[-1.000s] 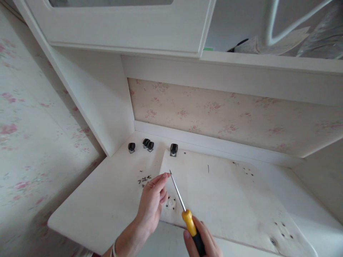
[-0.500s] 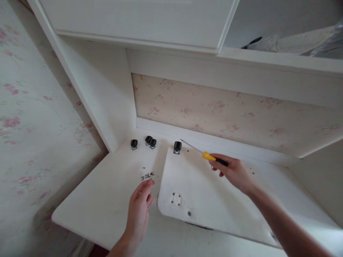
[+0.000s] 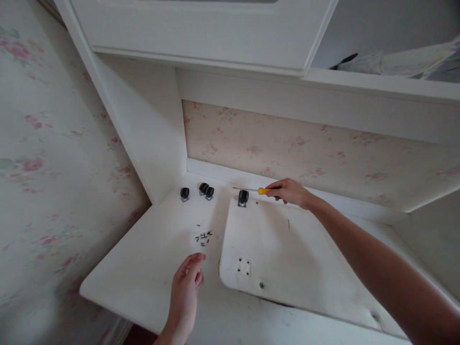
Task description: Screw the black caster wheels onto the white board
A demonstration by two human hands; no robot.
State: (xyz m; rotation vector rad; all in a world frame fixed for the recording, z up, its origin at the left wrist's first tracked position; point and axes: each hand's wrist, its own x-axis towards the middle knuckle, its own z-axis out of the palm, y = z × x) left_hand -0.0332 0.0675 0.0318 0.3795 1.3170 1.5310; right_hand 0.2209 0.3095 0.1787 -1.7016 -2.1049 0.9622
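Observation:
My right hand [image 3: 287, 190] grips a screwdriver [image 3: 263, 190] with a yellow and black handle. Its thin shaft points left, above and just behind a black caster [image 3: 243, 197] at the far left corner of a white board [image 3: 287, 258]. Near the board's left edge, my left hand [image 3: 187, 278] is closed, thumb against fingers; whatever may be in the pinch is too small to make out. Just beyond its fingertips lies a loose group of small dark screws [image 3: 203, 235]. A square mark with several dark holes [image 3: 243, 266] shows at the board's near left corner.
More black casters [image 3: 206, 190] with metal plates stand on the white desk [image 3: 143, 273] at the back, one [image 3: 184, 193] apart to the left. A cabinet [image 3: 201, 33] hangs above. A side panel [image 3: 143, 120] bounds the left, with flowered wallpaper beyond.
My right hand and the screwdriver have moved back and left, turning the shaft nearly level behind the caster. My left hand has drawn back slightly from the screws. The view has shifted a little.

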